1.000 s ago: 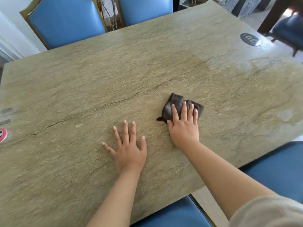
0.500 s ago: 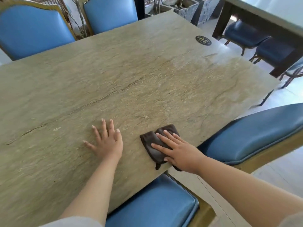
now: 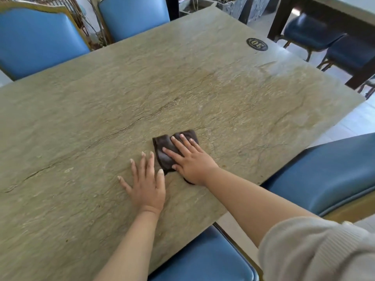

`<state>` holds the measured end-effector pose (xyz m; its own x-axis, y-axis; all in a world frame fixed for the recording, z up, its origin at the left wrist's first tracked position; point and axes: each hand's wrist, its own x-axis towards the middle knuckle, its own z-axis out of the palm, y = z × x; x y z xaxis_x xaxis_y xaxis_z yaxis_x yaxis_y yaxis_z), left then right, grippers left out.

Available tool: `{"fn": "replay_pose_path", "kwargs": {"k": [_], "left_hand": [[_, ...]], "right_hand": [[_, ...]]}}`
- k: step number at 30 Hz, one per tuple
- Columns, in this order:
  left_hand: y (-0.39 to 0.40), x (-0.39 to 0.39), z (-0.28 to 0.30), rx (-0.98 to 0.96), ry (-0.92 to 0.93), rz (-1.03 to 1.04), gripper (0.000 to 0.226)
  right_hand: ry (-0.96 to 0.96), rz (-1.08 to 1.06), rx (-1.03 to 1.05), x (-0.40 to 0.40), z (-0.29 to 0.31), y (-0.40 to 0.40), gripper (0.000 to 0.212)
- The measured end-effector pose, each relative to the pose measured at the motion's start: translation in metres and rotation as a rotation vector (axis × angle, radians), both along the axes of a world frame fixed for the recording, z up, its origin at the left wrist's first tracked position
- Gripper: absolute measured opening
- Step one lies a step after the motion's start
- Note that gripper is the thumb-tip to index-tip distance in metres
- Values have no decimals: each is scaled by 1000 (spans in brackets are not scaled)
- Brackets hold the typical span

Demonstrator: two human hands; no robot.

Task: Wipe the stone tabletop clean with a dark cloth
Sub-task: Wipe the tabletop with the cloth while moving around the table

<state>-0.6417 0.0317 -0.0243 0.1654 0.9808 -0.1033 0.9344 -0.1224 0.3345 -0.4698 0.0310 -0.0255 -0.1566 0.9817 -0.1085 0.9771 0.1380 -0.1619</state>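
1. Right now I see my right hand [image 3: 191,161] pressing flat, fingers straight, on the dark cloth [image 3: 165,153] near the stone tabletop's [image 3: 101,110] near edge.
2. My left hand [image 3: 146,185] lies spread flat on bare stone just beside it.

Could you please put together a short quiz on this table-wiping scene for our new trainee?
1. True or false: the right hand presses the cloth flat with straight fingers.
2. What does the left hand rest on? A) the cloth B) the bare tabletop C) a chair
3. What small dark thing lies near the table's far right corner?

Key: 1 true; 2 B; 3 a round black disc.
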Motion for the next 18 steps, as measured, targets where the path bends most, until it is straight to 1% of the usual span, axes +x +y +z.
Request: {"fn": "replay_pose_path", "kwargs": {"k": [4,6,8,15,18], "left_hand": [[1,1,-4,-4,130,-48,67],[1,1,-6,-8,155,-55,66],[2,1,-6,-6,163,-50,66],[1,0,-5,-24,173,-72,64],[1,0,-4,-40,156,-76,60]], "right_hand": [[14,-218,-25,25,4,23,58],[32,-326,-27,32,4,16,58],[45,-376,-41,32,5,1,59],[159,-302,-188,34,20,-79,60],[264,-296,-199,33,28,-120,70]]}}
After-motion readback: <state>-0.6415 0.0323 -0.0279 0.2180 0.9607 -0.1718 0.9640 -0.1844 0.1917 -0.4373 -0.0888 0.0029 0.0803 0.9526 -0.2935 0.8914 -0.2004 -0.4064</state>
